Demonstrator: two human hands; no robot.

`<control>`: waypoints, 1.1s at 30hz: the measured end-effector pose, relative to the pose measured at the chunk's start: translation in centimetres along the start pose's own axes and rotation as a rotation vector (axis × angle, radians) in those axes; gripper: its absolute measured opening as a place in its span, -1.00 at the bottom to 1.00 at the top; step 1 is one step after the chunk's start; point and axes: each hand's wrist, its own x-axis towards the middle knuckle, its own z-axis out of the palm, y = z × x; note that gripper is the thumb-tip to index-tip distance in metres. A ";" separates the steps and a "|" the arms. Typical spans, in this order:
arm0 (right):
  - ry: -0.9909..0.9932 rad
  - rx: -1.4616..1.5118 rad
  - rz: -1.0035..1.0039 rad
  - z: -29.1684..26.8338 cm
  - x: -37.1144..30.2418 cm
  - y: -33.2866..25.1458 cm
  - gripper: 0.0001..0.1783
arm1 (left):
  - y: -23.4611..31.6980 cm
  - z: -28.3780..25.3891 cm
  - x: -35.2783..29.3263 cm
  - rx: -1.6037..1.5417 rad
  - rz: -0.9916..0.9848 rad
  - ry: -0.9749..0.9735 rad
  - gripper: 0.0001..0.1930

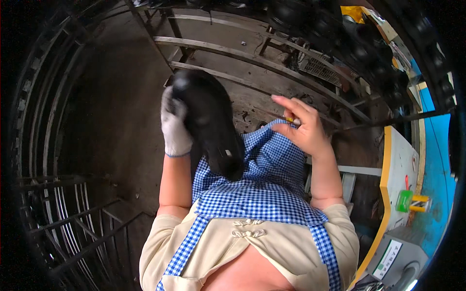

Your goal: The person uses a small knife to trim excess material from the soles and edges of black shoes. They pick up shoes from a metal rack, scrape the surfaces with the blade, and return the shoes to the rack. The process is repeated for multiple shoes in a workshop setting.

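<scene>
My left hand (174, 123) wears a white knit glove with a blue cuff edge. It grips a black shoe (206, 116) by its left side, holding it up in front of my lap; the fingers behind it are partly hidden. To the right, my bare right hand (306, 127) is raised above my knee, apart from the shoe. A slim tool with a yellow band (290, 120) lies in its curled fingers, while the index finger and thumb stand apart. A thin shaft seems to point from it toward the shoe; its tip is too faint to make out.
A metal rack (218, 49) with long rails stands ahead of me. Rows of dark, rounded shapes (335, 39) hang over the upper right. At right are a blue surface (439, 155), a white panel with yellow edging (400, 167) and a grey machine (395, 259). Dark metal frames (92, 223) stand lower left.
</scene>
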 end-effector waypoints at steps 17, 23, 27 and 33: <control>0.253 0.398 0.138 1.7 -0.9 0.4 0.04 | -9.2 -0.6 -0.9 -0.026 -0.265 0.351 -0.71; 0.031 0.282 0.139 2.3 -0.3 -0.6 0.03 | -3.8 -0.1 -1.5 0.708 0.091 -0.556 -0.72; 0.009 0.235 0.139 1.9 -0.1 -1.0 -0.20 | -0.8 3.2 -1.9 0.468 -0.180 -0.570 -0.65; 0.206 -0.029 -0.113 0.6 0.6 -2.8 -0.77 | -1.5 4.8 -3.3 0.312 -0.260 -0.554 -0.65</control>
